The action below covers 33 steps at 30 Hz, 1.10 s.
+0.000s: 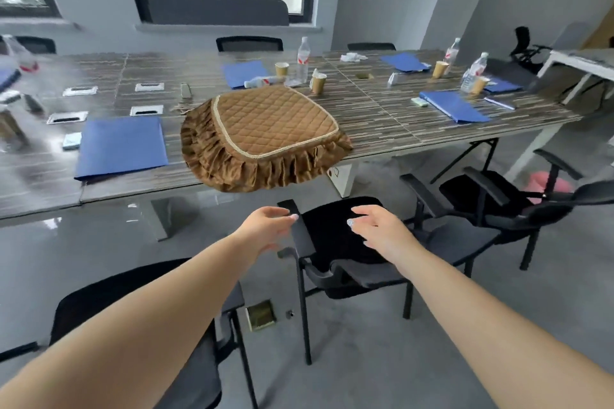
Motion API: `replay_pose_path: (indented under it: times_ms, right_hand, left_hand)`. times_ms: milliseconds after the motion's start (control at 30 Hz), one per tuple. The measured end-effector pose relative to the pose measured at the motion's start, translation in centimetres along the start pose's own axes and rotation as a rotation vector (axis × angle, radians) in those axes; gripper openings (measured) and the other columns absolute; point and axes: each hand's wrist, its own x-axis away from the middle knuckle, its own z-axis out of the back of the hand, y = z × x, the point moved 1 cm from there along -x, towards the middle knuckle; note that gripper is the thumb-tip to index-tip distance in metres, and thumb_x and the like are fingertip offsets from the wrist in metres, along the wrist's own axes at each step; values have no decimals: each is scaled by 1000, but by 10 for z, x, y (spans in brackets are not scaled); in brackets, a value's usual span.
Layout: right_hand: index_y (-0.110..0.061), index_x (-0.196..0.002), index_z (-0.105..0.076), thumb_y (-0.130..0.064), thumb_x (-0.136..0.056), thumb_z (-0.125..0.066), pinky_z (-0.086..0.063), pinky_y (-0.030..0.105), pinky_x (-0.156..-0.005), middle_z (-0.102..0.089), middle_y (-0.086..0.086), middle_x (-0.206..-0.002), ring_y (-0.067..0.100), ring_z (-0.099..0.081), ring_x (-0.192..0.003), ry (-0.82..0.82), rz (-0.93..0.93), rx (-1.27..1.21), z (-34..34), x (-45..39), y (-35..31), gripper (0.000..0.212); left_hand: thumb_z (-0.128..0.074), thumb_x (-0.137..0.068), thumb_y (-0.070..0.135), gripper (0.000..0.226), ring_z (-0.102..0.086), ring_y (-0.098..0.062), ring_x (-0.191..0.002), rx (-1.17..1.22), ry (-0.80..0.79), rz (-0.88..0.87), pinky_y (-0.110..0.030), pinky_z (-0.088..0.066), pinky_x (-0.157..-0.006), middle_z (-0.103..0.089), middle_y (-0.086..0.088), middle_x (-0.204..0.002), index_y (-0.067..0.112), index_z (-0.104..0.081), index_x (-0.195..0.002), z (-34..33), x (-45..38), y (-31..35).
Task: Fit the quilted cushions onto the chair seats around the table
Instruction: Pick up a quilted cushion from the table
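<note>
A brown quilted cushion (272, 123) with a ruffled skirt lies on the long striped table (382, 116), its front frill hanging over the near edge. Below it stands a black armchair (335, 242) with a bare dark seat. Both my arms reach out toward that chair. My left hand (265, 226) hovers by the chair's left armrest, fingers relaxed and holding nothing. My right hand (378, 229) is over the seat, fingers loosely spread, also holding nothing. Neither hand touches the cushion.
Blue folders (121, 146), paper cups (318, 83) and water bottles (303, 59) are spread over the table. Another black chair (139, 319) stands near left, and an armchair (498, 196) is at right. A brass floor socket (260, 315) sits between the chairs.
</note>
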Motion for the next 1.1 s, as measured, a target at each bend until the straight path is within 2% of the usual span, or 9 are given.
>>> replay_pose_path:
  times_ms: [300,433,533,633,733,833,967,1033,1100]
  right_hand:
    - [-26,-124,-55,-33,-88,-61,-46,43,-102,-62,-9,-110,16,-58,-112,-98,56,35,43,-80,-2,37]
    - [-24,-127,-53,-32,-90,-60,-44,32,-93,-59,-15,-100,15,-56,-108,-128,89,107,48,-116,-11,38]
    - [-24,-128,-52,-33,-91,-59,-37,28,-85,-58,-9,-105,14,-53,-104,-137,99,161,50,-148,-19,38]
    - [-24,-129,-52,-34,-91,-61,-38,27,-82,-59,-7,-107,14,-54,-104,-140,91,212,46,-188,-28,40]
    - [-24,-128,-52,-35,-90,-61,-40,24,-71,-61,-6,-115,13,-55,-103,-139,62,275,35,-246,-41,41]
    - [-23,-130,-52,-36,-88,-62,-42,23,-70,-60,-3,-122,14,-58,-104,-155,47,361,21,-293,-51,44]
    - [-21,-130,-52,-35,-87,-64,-42,27,-83,-56,-1,-126,16,-55,-108,-158,4,407,-4,-361,-70,46]
    - [-20,-130,-52,-35,-87,-65,-41,27,-84,-56,1,-127,16,-56,-106,-148,-11,420,-10,-396,-79,47]
    - [-20,-130,-52,-35,-87,-64,-42,27,-85,-57,2,-128,17,-57,-104,-130,-24,423,-11,-426,-88,47]
  left_hand:
    - [-68,-86,33,40,-62,-13,-105,30,208,19,-35,-48,-93,-65,1,-111,21,-57,-122,-15,-24,21]
    - [-68,-85,36,45,-62,-9,-103,86,275,9,-32,-46,-89,-65,3,-111,21,-56,-125,-1,-47,26]
    - [-67,-85,36,45,-63,-8,-102,136,316,-6,-30,-47,-85,-65,3,-112,20,-56,-125,13,-76,34]
    - [-68,-86,34,44,-64,-8,-98,198,378,-14,-31,-47,-81,-66,1,-115,19,-55,-126,33,-116,40]
    - [-69,-84,33,52,-65,-12,-99,246,419,5,-29,-46,-71,-64,-2,-122,16,-52,-130,63,-175,46]
    - [-70,-85,28,53,-65,-16,-92,278,459,60,-26,-46,-65,-65,-6,-115,11,-50,-132,88,-219,47]
    - [-75,-80,28,60,-63,-24,-108,205,526,106,-38,-50,-93,-63,-8,-125,10,-51,-132,127,-284,54]
    - [-75,-78,31,64,-61,-26,-111,146,552,125,-42,-49,-98,-63,-8,-124,8,-51,-133,141,-313,60]
    - [-74,-79,31,62,-61,-25,-107,103,580,142,-41,-49,-95,-63,-6,-121,6,-52,-132,150,-338,64]
